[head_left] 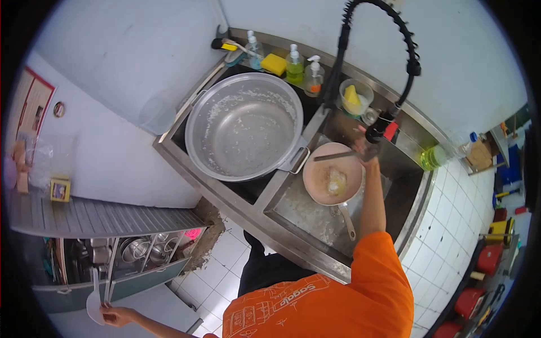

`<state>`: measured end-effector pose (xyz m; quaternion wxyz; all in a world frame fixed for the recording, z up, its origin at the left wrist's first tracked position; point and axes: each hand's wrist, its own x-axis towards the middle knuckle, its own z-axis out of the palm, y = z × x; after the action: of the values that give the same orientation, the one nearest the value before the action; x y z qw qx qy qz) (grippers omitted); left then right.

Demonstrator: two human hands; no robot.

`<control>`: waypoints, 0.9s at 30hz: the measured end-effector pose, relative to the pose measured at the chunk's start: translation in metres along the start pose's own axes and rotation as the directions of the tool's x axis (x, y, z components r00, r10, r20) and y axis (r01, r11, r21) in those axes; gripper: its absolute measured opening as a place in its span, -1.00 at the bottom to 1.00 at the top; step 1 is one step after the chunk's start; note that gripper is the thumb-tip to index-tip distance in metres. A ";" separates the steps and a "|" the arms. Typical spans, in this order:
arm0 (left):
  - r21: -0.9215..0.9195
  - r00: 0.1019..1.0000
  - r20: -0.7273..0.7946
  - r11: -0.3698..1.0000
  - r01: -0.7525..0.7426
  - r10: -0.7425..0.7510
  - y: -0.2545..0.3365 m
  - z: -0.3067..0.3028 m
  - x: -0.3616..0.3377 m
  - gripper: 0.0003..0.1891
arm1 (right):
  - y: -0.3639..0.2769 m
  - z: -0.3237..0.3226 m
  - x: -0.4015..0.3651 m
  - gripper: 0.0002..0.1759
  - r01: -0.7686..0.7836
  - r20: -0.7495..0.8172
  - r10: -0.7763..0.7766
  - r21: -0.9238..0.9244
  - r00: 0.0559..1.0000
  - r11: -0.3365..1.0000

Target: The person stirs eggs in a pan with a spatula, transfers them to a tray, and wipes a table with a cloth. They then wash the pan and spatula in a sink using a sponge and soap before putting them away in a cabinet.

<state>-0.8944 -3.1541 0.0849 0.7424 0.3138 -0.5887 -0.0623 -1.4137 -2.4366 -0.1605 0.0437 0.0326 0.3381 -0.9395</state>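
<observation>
My left hand [117, 316] is out at the lower left, fingers closed on a white ladle-like spoon [94, 307] with its handle pointing up, beside the dish rack. My right hand [367, 151] is over the right sink basin, its fingers around the black faucet sprayer [375, 134]; part of the grip is hidden. Below it, a pan with a pinkish interior [318, 188] lies in the basin, its handle toward me. A pale yellowish lump [337, 182], perhaps a sponge, sits in the pan. A dark bar [333, 156] crosses above the pan.
A large metal pot [242, 132] with whitish residue fills the left basin. Along the back ledge stand pump bottles [295, 67], a yellow sponge [274, 64] and a plastic tub [356, 97]. The dish rack [135, 253] holds metal ware. Red containers [470, 301] stand at right.
</observation>
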 end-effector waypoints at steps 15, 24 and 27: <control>-0.200 0.890 0.172 0.869 0.452 -0.423 -0.017 0.034 -0.057 -0.92 | 0.042 0.067 -0.137 -0.33 -0.136 0.014 -0.373 -0.919 0.928 -0.371; -0.362 0.737 0.255 0.645 0.673 -0.626 -0.153 -0.050 -0.028 -0.82 | 0.217 0.581 -0.270 -0.77 0.726 0.729 0.058 -0.684 0.682 0.065; -0.384 0.647 0.258 0.539 0.750 -0.717 -0.159 -0.058 -0.035 -0.82 | 0.275 0.737 -0.371 -0.74 0.762 0.822 0.323 -0.562 0.470 0.322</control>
<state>-0.8072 -3.2418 -0.0364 0.6781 0.3443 -0.3958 -0.5148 -1.0397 -3.0958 0.2665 0.0530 -0.5173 0.7280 -0.4469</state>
